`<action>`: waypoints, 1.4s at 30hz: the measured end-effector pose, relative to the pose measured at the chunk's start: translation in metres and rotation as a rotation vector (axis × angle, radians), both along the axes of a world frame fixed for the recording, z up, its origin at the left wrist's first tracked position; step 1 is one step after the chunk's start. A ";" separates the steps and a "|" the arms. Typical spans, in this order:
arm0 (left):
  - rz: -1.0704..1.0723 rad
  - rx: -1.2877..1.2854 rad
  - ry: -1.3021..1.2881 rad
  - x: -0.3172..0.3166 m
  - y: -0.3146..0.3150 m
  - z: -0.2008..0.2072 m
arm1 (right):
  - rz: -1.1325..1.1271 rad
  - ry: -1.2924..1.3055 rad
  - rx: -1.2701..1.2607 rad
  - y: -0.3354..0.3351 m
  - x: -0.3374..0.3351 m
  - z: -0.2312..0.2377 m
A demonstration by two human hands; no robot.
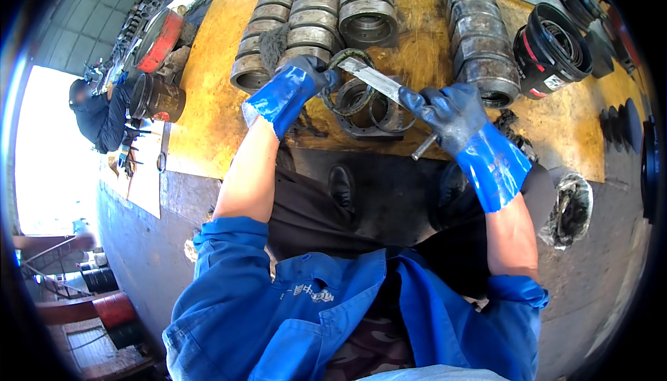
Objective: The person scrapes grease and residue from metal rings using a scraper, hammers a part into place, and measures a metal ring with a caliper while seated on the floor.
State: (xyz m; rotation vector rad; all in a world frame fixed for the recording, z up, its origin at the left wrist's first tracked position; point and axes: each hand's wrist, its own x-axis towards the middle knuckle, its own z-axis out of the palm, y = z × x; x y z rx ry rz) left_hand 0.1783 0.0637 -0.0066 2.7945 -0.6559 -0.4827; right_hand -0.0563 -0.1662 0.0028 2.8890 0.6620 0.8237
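Observation:
My left hand (309, 75), in a blue rubber glove, is closed on the left side of a thin dark metal ring (340, 106), held up and tilted. My right hand (448, 113), gloved alike, grips a flat pale metal bar that looks like a file (375, 79). Its far end lies across the ring's upper part, near my left fingers. A round metal rod end (424, 147) sticks out below my right hand; whether it belongs to the file is hidden. Beneath the ring sits a square-flanged metal housing (361, 120) with a round bore. A thinner ring (390, 113) hangs or leans beside it.
Rows of ribbed metal cylinders (313, 16) lie on the yellow-brown board (208, 103). A black bucket (552, 51) with rings inside stands at right, a dark drum (158, 97) at left. An open bag (571, 207) sits at lower right. Another person (101, 117) crouches far left.

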 end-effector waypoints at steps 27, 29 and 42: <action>-0.054 0.022 0.026 0.003 -0.001 -0.016 | 0.023 -0.007 -0.051 -0.003 0.005 -0.013; -0.054 0.044 0.025 0.001 -0.002 -0.013 | 0.024 -0.008 -0.055 -0.003 0.005 -0.014; -0.087 0.075 0.005 -0.014 -0.008 0.005 | 0.000 0.011 0.016 -0.015 0.009 -0.021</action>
